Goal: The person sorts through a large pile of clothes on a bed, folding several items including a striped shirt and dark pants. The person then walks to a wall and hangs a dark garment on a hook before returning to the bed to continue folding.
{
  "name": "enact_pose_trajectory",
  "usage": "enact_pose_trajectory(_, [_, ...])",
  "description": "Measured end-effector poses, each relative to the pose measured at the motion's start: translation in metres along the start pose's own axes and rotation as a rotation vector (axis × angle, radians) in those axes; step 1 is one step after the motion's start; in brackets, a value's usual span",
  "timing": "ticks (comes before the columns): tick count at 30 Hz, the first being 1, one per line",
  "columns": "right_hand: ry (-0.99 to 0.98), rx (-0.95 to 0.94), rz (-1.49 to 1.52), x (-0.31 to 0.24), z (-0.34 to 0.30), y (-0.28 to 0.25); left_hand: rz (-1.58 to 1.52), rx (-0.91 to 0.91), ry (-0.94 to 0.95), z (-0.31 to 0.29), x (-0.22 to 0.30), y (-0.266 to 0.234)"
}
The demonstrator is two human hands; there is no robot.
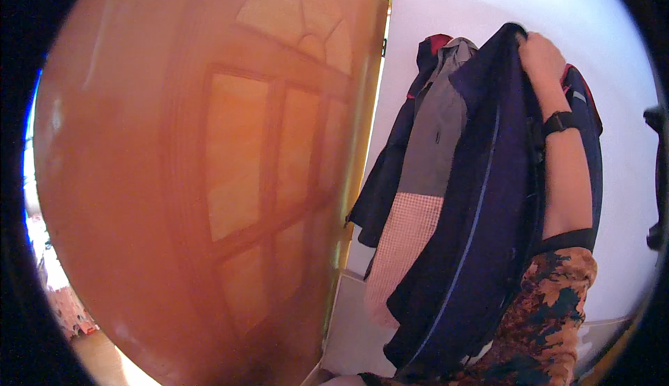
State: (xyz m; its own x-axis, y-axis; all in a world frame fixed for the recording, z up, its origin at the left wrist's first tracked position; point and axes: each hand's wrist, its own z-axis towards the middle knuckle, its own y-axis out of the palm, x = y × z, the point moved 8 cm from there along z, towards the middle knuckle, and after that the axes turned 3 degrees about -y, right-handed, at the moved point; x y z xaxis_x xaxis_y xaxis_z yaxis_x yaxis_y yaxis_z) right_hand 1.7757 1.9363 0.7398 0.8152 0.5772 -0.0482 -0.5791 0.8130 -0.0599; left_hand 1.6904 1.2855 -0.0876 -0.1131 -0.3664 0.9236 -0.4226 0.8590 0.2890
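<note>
My right hand (542, 57) is raised high, its fingers closed on the collar end of a dark navy jacket (481, 177). The jacket hangs long below it, with a thin light-blue line running down its length. A dark watch or band (559, 122) is round my right wrist, and a leaf-patterned sleeve (554, 295) covers the upper arm. Whatever holds the jacket's top besides my fingers is hidden. At the lower edge only a sliver of bare forearm (340, 381) beside a dark cuff shows; my left hand is out of the picture.
Behind the jacket, a grey jacket (433, 139), a pink checked garment (408, 246) and a dark jacket (383, 191) hang against the white wall (620, 198). Another dark, red-edged garment (592, 114) hangs beyond my arm. A brown panelled wooden door (174, 177) fills the left side.
</note>
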Motion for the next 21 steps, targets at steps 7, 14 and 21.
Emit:
enact_pose_trajectory(7, [-0.180,-0.229,0.012,0.058,0.091,0.057,-0.172,0.143,0.058,0.023,-0.017,0.002])
enact_pose_trajectory(14, [0.419,0.216,0.653,0.102,0.084,0.075,-0.159,0.280,0.080,0.023,-0.014,-0.022])
enact_pose_trajectory(21, [0.092,0.399,0.812,0.011,0.070,0.089,-0.175,0.382,0.176,0.026,-0.021,-0.012])
